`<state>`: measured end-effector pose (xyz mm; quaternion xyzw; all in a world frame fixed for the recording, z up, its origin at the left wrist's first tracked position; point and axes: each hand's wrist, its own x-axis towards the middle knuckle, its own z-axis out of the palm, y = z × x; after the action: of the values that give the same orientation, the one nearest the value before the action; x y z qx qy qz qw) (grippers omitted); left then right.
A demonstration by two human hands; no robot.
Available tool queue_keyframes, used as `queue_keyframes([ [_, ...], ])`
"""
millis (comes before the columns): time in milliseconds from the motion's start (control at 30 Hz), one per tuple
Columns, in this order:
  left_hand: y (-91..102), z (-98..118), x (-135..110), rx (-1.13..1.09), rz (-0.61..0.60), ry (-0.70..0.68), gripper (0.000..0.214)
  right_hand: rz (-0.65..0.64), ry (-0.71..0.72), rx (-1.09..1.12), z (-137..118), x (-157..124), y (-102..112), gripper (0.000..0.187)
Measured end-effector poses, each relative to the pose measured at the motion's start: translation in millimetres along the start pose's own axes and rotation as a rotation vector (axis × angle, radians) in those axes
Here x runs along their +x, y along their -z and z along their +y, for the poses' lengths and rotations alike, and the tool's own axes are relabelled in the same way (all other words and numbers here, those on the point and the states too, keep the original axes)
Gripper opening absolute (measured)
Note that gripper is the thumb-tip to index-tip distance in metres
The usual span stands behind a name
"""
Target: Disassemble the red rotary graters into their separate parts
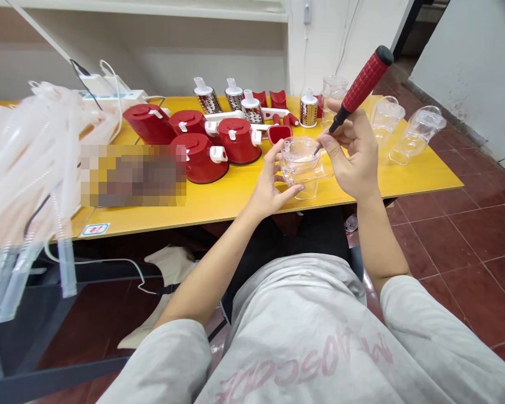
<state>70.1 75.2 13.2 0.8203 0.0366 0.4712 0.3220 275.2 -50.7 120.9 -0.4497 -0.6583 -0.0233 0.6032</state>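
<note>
My left hand (271, 188) grips a clear plastic housing (299, 165) at the yellow table's (235, 193) front edge, fingers curled round its left side. My right hand (353, 154) is closed on a screwdriver with a red ribbed handle (364, 84). The handle tilts up to the right. Its metal tip points down into the housing's right side.
Several red domed bases (200, 157) and metal drum graters (208, 98) stand at the table's middle and back. More clear housings (416, 134) lie at the right end. A bundle of clear plastic bags (29, 168) hangs at the left. A white power strip (109, 92) sits at the back left.
</note>
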Motion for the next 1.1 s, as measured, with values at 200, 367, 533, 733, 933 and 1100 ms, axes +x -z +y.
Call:
queue_keyframes([
  [200, 0.5, -0.1, 0.3, -0.036, 0.002, -0.007, 0.117, 0.003, 0.007, -0.021, 2.6, -0.5, -0.1, 0.064],
  [367, 1.0, -1.0, -0.4, -0.039, -0.007, 0.029, 0.119, 0.004, 0.015, -0.019, 2.0, -0.5, -0.4, 0.063],
  [533, 1.4, -0.7, -1.1, -0.028, -0.029, 0.015, 0.118, 0.006, 0.038, 0.009, 1.5, -0.2, -0.6, 0.063],
  [733, 0.7, 0.1, 0.2, -0.019, -0.002, 0.003, 0.118, -0.009, 0.033, -0.026, -0.8, -0.3, 0.2, 0.062],
  [933, -0.3, 0.3, 0.5, -0.017, 0.01, -0.004, 0.119, -0.025, 0.01, -0.04, -1.5, -0.7, 1.3, 0.063],
  [1100, 0.8, 0.8, 1.0, -0.022, -0.013, 0.012, 0.119, -0.06, 0.007, -0.055, 0.3, -0.7, 0.9, 0.064],
])
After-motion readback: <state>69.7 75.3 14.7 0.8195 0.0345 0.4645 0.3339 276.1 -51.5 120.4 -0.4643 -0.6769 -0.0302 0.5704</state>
